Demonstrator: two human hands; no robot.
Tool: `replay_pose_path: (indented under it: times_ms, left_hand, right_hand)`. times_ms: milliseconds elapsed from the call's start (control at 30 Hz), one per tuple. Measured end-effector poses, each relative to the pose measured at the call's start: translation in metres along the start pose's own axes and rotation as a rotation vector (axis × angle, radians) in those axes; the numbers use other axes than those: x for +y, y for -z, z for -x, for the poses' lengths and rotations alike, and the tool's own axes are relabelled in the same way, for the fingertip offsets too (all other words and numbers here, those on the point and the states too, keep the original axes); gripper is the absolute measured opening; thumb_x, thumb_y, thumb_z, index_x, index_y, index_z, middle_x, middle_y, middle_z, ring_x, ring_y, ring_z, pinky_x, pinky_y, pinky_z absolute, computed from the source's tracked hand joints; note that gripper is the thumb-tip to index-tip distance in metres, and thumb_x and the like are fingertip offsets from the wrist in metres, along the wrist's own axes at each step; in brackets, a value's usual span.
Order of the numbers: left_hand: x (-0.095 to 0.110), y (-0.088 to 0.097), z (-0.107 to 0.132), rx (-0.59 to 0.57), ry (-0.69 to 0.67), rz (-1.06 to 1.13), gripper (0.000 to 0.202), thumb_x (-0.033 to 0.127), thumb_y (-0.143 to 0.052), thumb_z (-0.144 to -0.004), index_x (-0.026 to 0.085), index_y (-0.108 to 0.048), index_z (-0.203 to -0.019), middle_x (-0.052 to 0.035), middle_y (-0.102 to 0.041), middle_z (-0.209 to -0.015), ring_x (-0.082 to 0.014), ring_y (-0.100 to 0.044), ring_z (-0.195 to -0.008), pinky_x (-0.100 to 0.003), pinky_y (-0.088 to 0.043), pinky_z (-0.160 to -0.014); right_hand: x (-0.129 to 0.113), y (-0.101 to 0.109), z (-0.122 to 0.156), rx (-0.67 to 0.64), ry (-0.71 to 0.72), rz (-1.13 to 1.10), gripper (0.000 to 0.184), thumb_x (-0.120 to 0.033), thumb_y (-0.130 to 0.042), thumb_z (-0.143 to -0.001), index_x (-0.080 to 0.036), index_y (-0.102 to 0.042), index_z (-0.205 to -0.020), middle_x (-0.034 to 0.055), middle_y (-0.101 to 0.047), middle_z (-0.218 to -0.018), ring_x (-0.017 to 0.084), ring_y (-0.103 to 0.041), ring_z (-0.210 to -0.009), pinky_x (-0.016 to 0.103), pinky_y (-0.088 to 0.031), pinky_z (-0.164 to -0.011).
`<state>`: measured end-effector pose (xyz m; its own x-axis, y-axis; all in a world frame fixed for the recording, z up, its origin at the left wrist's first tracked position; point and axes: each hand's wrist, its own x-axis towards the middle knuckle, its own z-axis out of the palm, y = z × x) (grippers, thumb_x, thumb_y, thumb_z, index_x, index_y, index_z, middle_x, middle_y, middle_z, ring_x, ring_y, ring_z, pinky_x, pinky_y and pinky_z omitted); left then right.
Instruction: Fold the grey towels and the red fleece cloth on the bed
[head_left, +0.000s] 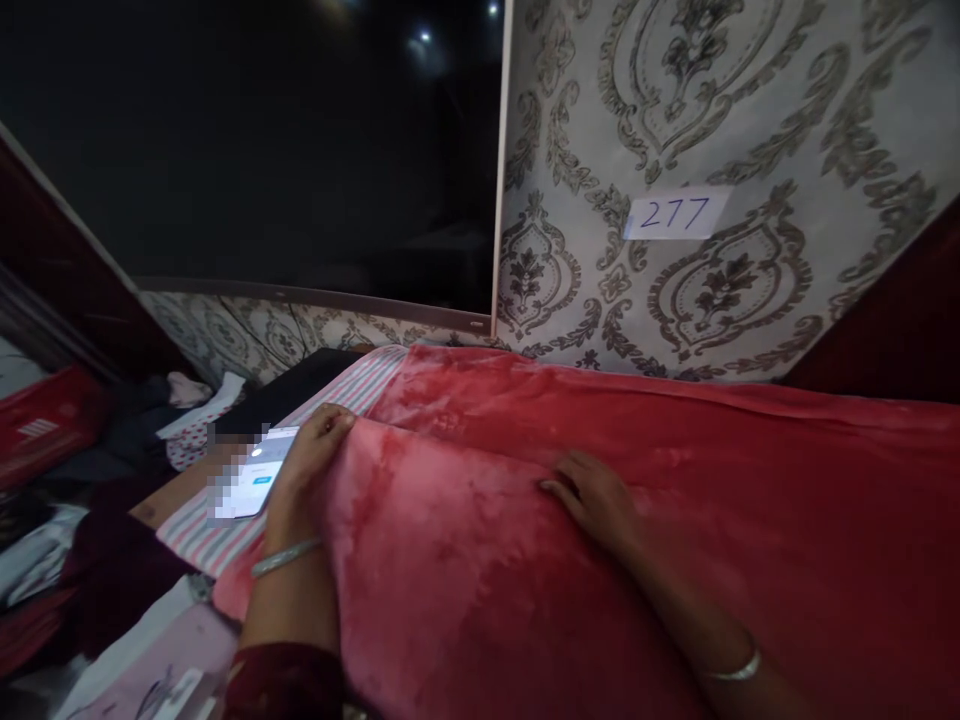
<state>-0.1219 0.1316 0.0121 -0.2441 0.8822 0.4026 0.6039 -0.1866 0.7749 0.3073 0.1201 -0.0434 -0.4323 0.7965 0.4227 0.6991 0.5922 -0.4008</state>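
A red velvety cloth (457, 540) with paler pink patches is spread in front of me, its near part lifted and lying over the rest. My left hand (319, 445) pinches its far left corner between thumb and fingers. Farther right along the same edge, my right hand (596, 500) has its fingers curled on the fabric. Just left of my left wrist lies a phone (259, 480) with a lit screen, partly blurred out. It rests on a striped cloth (199, 535) in pink, grey and white.
A large dark television screen (300, 150) fills the upper left. Patterned wallpaper (570, 230) carries a paper label (679, 213) reading 277. Heaped clothes (97, 560) and a red bag (49, 425) lie at the left. A black flat item (289, 390) sits behind the striped cloth.
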Motion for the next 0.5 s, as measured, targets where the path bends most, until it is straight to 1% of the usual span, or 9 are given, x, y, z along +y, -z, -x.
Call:
replay_pose_path:
  times_ms: [67,133,200,267,333,400,467,500]
  left_hand:
    - [-0.006,0.000,-0.002,-0.073,0.000,-0.067,0.034,0.055,-0.063,-0.068,0.022,-0.062,-0.059,-0.0017,-0.058,-0.065,-0.0193,-0.053,-0.069,-0.029,-0.042,-0.063]
    - [-0.010,0.001,-0.002,-0.139,0.081,-0.085,0.035,0.056,-0.063,-0.065,0.022,-0.061,-0.055,-0.0003,-0.055,-0.057,-0.0178,-0.050,-0.060,-0.028,-0.038,-0.056]
    - [-0.010,0.003,0.000,-0.156,0.169,-0.096,0.036,0.056,-0.064,-0.064,0.022,-0.061,-0.055,0.0009,-0.053,-0.053,-0.0164,-0.047,-0.054,-0.028,-0.035,-0.053]
    - [-0.009,0.004,0.002,-0.133,0.230,-0.140,0.036,0.057,-0.064,-0.063,0.022,-0.063,-0.056,0.0003,-0.055,-0.053,-0.0171,-0.049,-0.054,-0.028,-0.034,-0.053]
    - [-0.007,0.006,0.003,-0.107,0.277,-0.191,0.038,0.059,-0.065,-0.063,0.022,-0.066,-0.060,-0.0012,-0.059,-0.056,-0.0190,-0.052,-0.056,-0.029,-0.035,-0.054]
    - [-0.004,0.007,0.004,-0.081,0.305,-0.196,0.040,0.061,-0.067,-0.062,0.021,-0.069,-0.067,-0.0018,-0.060,-0.058,-0.0199,-0.053,-0.058,-0.029,-0.035,-0.053]
    - [-0.001,0.008,0.007,-0.095,0.285,-0.115,0.045,0.062,-0.068,-0.063,0.020,-0.070,-0.077,0.0000,-0.058,-0.058,-0.0181,-0.052,-0.058,-0.027,-0.035,-0.053]
    - [0.002,0.009,0.009,-0.124,0.264,-0.051,0.046,0.062,-0.068,-0.064,0.020,-0.070,-0.084,0.0016,-0.056,-0.058,-0.0169,-0.051,-0.058,-0.026,-0.035,-0.053]
  right_hand:
    - [0.001,-0.004,0.001,-0.047,-0.018,-0.003,0.029,-0.038,-0.047,-0.100,-0.022,-0.065,-0.084,0.0063,-0.067,-0.086,0.021,-0.063,-0.080,0.032,-0.047,-0.073]
    - [0.002,-0.008,0.002,-0.100,-0.032,-0.004,0.028,-0.036,-0.046,-0.100,-0.022,-0.066,-0.085,0.0058,-0.069,-0.086,0.022,-0.064,-0.079,0.032,-0.047,-0.073]
    - [0.003,-0.011,0.002,-0.114,-0.038,-0.016,0.028,-0.035,-0.045,-0.099,-0.022,-0.067,-0.086,0.0060,-0.069,-0.087,0.022,-0.065,-0.081,0.032,-0.048,-0.074]
    - [0.004,-0.011,0.001,-0.127,-0.039,-0.034,0.029,-0.035,-0.044,-0.099,-0.022,-0.068,-0.087,0.0062,-0.070,-0.088,0.022,-0.066,-0.082,0.032,-0.048,-0.075]
    - [0.003,-0.009,0.001,-0.135,-0.052,-0.040,0.030,-0.035,-0.044,-0.099,-0.022,-0.068,-0.087,0.0062,-0.071,-0.088,0.022,-0.066,-0.082,0.032,-0.048,-0.075]
    - [0.002,-0.007,0.002,-0.144,-0.061,-0.035,0.030,-0.037,-0.045,-0.098,-0.022,-0.067,-0.086,0.0061,-0.070,-0.088,0.022,-0.066,-0.081,0.032,-0.047,-0.074]
    - [0.000,-0.005,0.003,-0.147,-0.067,-0.020,0.028,-0.040,-0.048,-0.097,-0.021,-0.068,-0.090,0.0063,-0.070,-0.090,0.022,-0.065,-0.083,0.031,-0.047,-0.073]
    - [-0.001,-0.005,0.004,-0.151,-0.068,-0.013,0.027,-0.043,-0.051,-0.096,-0.021,-0.068,-0.093,0.0066,-0.069,-0.092,0.022,-0.065,-0.084,0.031,-0.046,-0.073]
